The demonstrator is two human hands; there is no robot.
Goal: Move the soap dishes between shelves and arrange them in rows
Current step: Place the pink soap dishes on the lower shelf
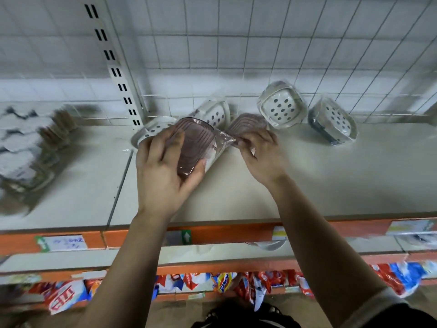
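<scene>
My left hand (163,171) grips a brown ridged soap dish (195,144) in a clear plastic wrapper, held above the white shelf (331,181). My right hand (260,155) pinches the wrapper's twisted end, just in front of a second brown dish (247,124) lying on the shelf. Along the back stand white soap dishes with dark holes: one (151,130) behind my left hand, one (216,112) leaning on the wire grid, one (281,106) propped upright, and a dark-based one (332,120) at the right.
A slotted metal upright (118,74) divides the shelf bays. Blurred packaged goods (30,147) fill the left bay. Orange price rails (224,233) edge the shelves. A lower shelf (212,253) shows below, with colourful sachets (224,282) hanging under it.
</scene>
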